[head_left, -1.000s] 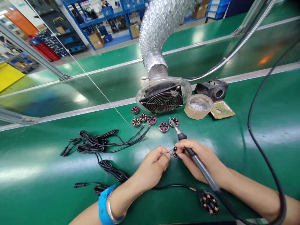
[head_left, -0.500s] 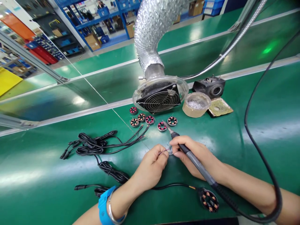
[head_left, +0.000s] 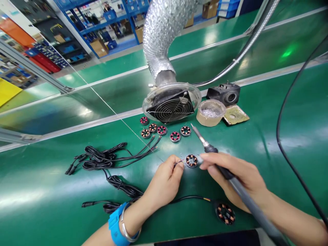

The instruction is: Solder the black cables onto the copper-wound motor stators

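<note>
My left hand is closed in a pinch on the end of a black cable, whose thin wires stick out toward a small motor stator with copper windings. Whether those wires touch the stator I cannot tell. In my right hand is a soldering iron, gripped like a pen, its tip pointing up and away to the left. The right fingertips sit just right of the stator. Near the front edge lies a larger stator joined to a black cable.
Several small stators lie below the fume extractor. Coiled black cables are on the left. A tub of metal shavings, a yellow sponge tray and an iron holder stand at the back right.
My right hand has moved right with the soldering iron, away from the left fingers, uncovering the small stator. My left hand stays nearly in place.
</note>
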A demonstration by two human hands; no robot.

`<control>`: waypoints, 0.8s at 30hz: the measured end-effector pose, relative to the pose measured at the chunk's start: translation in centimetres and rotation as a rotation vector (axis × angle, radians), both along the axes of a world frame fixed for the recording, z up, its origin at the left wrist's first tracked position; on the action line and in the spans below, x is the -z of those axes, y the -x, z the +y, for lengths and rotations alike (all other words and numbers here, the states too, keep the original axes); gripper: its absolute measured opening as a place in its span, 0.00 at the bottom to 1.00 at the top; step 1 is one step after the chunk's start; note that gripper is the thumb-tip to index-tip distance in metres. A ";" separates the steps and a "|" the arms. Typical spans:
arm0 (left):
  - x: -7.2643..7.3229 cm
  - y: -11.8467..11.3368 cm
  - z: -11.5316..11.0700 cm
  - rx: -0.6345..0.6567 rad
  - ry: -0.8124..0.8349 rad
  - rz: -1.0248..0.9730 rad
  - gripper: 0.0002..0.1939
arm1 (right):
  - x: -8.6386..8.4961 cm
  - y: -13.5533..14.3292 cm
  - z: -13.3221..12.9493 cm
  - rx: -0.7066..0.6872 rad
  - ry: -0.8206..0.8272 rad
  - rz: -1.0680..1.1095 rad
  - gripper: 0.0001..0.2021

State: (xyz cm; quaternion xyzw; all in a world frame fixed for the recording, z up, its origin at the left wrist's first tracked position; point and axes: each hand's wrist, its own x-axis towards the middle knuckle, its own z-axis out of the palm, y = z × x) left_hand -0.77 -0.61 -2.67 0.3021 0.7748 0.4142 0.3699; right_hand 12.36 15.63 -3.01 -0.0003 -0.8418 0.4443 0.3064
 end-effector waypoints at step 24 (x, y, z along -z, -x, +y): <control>-0.1 -0.1 0.1 0.022 0.035 0.036 0.13 | -0.6 -1.9 -0.6 0.091 0.090 0.042 0.12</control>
